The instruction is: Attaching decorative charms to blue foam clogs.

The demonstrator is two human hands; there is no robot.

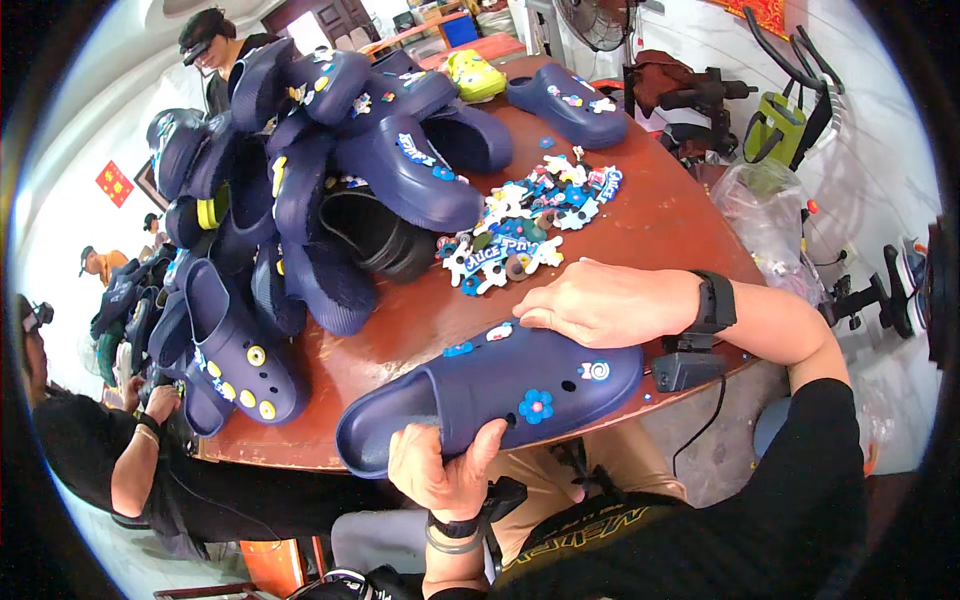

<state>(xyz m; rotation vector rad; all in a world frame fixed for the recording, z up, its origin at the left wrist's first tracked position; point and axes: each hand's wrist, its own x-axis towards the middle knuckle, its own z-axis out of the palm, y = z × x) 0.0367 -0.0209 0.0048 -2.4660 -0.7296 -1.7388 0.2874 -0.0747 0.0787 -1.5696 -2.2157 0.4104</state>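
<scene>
Left hand [437,470] grips navy clog [488,388]; right hand [600,303] touches its far side, grip unclear; four charms [536,406] fitted, some holes [568,386] bare.

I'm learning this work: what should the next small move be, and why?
Probably press down with the right hand: its fingertips meet the rounded dark-blue clog beside a small white charm, while the left hand holds its near side. What they cover is hidden.
</scene>
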